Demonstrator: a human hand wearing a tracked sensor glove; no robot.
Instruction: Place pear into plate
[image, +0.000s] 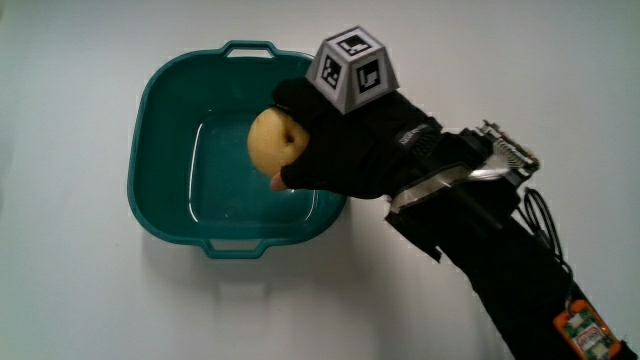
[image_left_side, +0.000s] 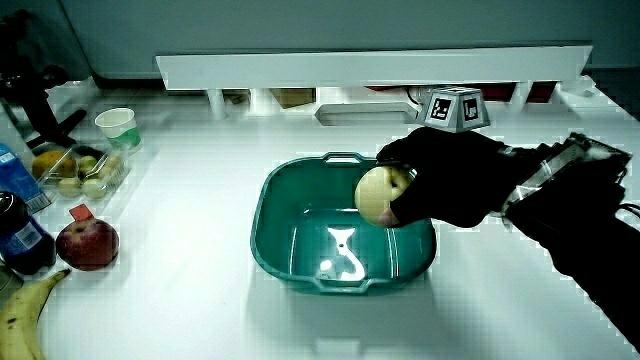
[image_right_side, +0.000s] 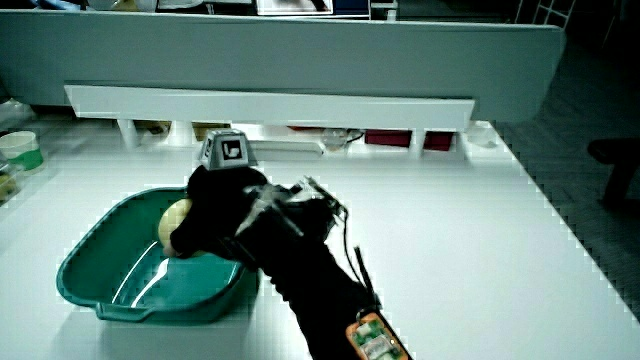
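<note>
A teal basin-like plate (image: 160, 120) with two handles sits on the white table; it shows in both side views (image_left_side: 275, 215) (image_right_side: 95, 255). The hand (image: 340, 150) in its black glove hovers over the basin's rim, fingers curled around a yellow pear (image: 275, 140). The pear (image_left_side: 375, 195) hangs above the basin's inside, held clear of its floor. In a side view the pear (image_right_side: 175, 215) peeks out past the glove (image_right_side: 215, 210). A patterned cube (image: 353, 68) rides on the back of the hand.
Beside the basin in a side view lie a red apple (image_left_side: 88, 243), a banana (image_left_side: 25, 310), a dark bottle (image_left_side: 20, 235), a clear box of fruit (image_left_side: 80, 170) and a paper cup (image_left_side: 118, 127). A low white partition (image_left_side: 370, 68) borders the table.
</note>
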